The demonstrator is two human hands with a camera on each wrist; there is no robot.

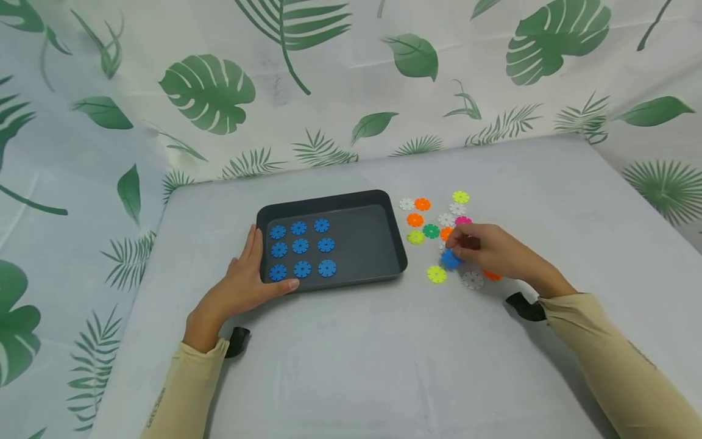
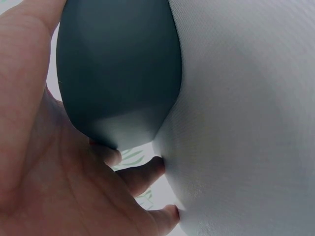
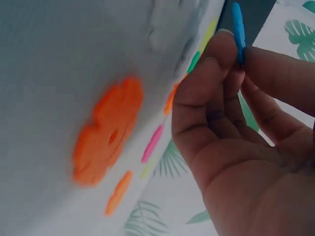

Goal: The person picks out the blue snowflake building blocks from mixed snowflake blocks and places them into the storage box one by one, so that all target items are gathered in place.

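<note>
A dark grey rectangular tray (image 1: 362,244) lies on the table, with several blue notched discs (image 1: 300,246) set in rows in its left part. My left hand (image 1: 244,283) steadies the tray's near left corner, straight fingers along the left wall and thumb on the front rim. The left wrist view shows fingertips (image 2: 155,167) by the tabletop, beside the tray's outer wall (image 2: 120,69). Right of the tray, my right hand (image 1: 488,250) pinches a blue notched disc (image 3: 238,29) between thumb and fingers. It hovers over loose discs, hiding some of them.
Loose notched discs are scattered right of the tray: orange (image 1: 422,204), yellow (image 1: 436,274), green (image 1: 431,231), pink (image 1: 463,220) and white (image 1: 473,280). The table (image 1: 351,366) has a pale cloth. A leaf-patterned curtain (image 1: 351,79) stands behind it and at the sides.
</note>
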